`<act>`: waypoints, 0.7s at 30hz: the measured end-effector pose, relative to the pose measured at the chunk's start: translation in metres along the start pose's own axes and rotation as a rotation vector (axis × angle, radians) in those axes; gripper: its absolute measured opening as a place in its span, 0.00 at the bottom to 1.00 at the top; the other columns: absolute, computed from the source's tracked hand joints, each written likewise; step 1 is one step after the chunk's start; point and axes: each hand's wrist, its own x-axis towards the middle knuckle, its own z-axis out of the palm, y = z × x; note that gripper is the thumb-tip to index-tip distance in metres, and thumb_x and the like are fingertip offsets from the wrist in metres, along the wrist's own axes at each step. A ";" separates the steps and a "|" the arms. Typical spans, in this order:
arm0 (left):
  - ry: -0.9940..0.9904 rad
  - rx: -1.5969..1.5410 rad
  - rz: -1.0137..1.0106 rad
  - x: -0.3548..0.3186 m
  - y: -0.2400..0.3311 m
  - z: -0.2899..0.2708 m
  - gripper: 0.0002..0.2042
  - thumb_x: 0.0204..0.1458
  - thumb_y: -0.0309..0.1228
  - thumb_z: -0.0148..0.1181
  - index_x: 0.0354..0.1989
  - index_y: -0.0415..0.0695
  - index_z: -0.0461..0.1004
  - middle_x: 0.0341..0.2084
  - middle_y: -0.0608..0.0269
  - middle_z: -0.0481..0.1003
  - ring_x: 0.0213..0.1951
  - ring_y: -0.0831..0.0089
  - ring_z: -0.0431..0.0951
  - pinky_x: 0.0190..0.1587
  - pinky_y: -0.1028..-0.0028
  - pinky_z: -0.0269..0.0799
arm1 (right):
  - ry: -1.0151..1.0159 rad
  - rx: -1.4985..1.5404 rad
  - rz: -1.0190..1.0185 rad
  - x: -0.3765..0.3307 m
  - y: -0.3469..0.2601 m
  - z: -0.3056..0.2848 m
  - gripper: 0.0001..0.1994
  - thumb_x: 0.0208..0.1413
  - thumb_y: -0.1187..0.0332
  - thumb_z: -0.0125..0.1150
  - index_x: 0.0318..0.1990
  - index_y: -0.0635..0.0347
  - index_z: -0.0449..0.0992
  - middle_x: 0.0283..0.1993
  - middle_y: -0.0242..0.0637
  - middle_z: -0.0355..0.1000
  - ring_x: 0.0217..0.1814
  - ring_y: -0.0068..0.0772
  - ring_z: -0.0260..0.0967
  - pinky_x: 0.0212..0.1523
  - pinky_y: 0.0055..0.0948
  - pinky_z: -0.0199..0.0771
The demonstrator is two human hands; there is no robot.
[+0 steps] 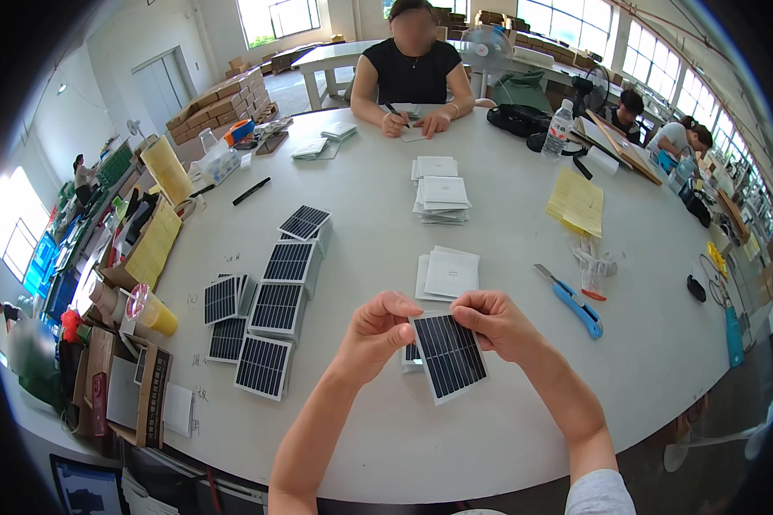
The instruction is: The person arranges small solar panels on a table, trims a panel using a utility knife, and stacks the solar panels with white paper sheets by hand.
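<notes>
Between my two hands is a small dark solar panel (451, 359) with a pale edge, tilted above the table. My left hand (378, 333) pinches its upper left corner, and my right hand (496, 324) pinches its upper right corner. Partly hidden under it, another solar panel (410, 360) shows at its left. Just beyond my hands lies a pile of white square pieces (452, 273), with a taller white pile (442, 194) farther off. To the left stand several stacks of solar panels (276, 309), dark faces up.
On the right lie a blue utility knife (571, 302), a clear plastic cup (594, 273) and yellow paper (575, 202). A water bottle (557, 130) stands farther back. Across the table a person (412, 73) holds a pen. At left are a black marker (252, 190), a drink cup (152, 311) and a cardboard box (153, 395).
</notes>
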 end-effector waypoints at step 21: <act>0.054 0.228 0.153 0.000 -0.004 0.005 0.12 0.51 0.35 0.62 0.38 0.41 0.74 0.35 0.67 0.71 0.37 0.83 0.69 0.38 0.84 0.64 | -0.022 0.029 -0.009 -0.004 -0.003 -0.001 0.10 0.58 0.61 0.58 0.31 0.58 0.75 0.21 0.22 0.63 0.16 0.08 0.49 0.13 0.12 0.46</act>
